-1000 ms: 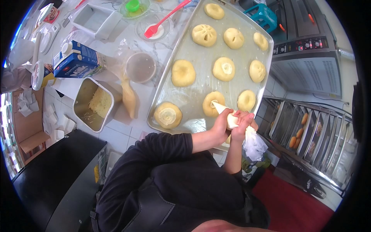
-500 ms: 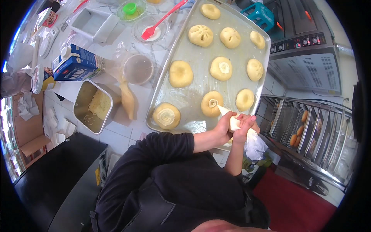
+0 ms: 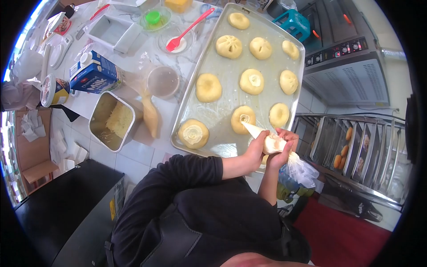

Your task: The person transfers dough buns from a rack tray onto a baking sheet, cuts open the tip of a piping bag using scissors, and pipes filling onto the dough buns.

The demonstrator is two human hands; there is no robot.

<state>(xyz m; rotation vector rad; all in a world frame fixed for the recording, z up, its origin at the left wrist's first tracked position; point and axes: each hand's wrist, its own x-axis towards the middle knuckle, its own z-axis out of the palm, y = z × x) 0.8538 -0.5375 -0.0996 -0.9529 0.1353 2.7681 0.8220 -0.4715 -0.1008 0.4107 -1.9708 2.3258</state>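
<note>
A white piping bag point(image 3: 272, 144) slants over the near edge of the tray, and both my hands are closed on it. My left hand point(image 3: 255, 149) grips it just behind the narrow tip. My right hand point(image 3: 284, 146) wraps around the fuller part, with the clear twisted end hanging below. The tip meets a dough bun point(image 3: 243, 127) that has a ring of pale cream in its middle. To the left lies another cream-topped bun point(image 3: 194, 140), and farther up a third bun point(image 3: 251, 86) carries cream too. Several plain buns share the metal baking tray point(image 3: 183, 104).
Left of the tray are a second filled piping bag point(image 3: 149, 116), a metal tin point(image 3: 129, 133) with shredded filling, a milk carton point(image 3: 98, 76) and a plastic bowl point(image 3: 163, 82). A red spatula point(image 3: 191, 29) rests farther back. An oven point(image 3: 351, 75) and a tray rack point(image 3: 351, 153) stand right.
The piping tip has shifted slightly left and up over the same bun, and its cream ring looks fuller. My right hand's fingers have loosened, showing more of the bag. The view has shifted slightly.
</note>
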